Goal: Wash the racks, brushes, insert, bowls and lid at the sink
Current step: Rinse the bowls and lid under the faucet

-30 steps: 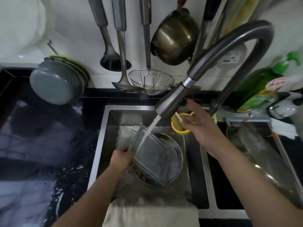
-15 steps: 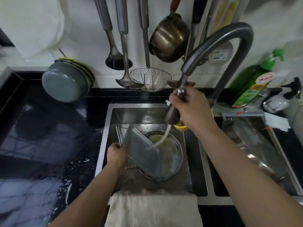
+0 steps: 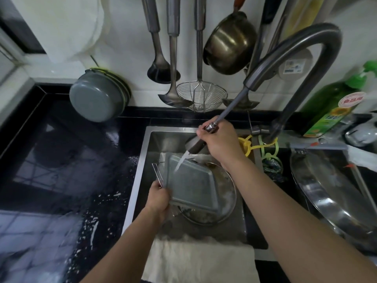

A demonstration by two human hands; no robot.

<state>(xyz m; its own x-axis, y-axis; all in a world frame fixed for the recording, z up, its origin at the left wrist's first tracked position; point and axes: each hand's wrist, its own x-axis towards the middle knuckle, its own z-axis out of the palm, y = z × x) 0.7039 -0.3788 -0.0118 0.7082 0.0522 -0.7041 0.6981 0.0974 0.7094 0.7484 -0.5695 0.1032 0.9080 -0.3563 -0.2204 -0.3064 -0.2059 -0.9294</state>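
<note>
In the left sink basin (image 3: 146,160), my left hand (image 3: 160,198) grips the lower left corner of a rectangular metal tray (image 3: 191,186), tilted on edge, together with a wire rack (image 3: 158,174) behind it. My right hand (image 3: 219,142) holds the pulled-out faucet spray head (image 3: 193,145), whose hose runs up to the curved faucet (image 3: 306,50). Water streams from the head onto the tray's upper left. Under the tray lies a round steel bowl (image 3: 226,203) with dirty water in it.
A large steel lid or pan (image 3: 330,203) lies in the right basin. Yellow and green plastic pieces (image 3: 257,147) hang on the divider. Ladles, a wire skimmer (image 3: 201,94) and a pot hang on the wall. A green detergent bottle (image 3: 334,107) stands right; a cloth (image 3: 200,260) drapes the front edge.
My right hand left the yellow piece on the divider, took the spray head and pulled it out on its hose. The water stream moved onto the tray's upper left corner.
</note>
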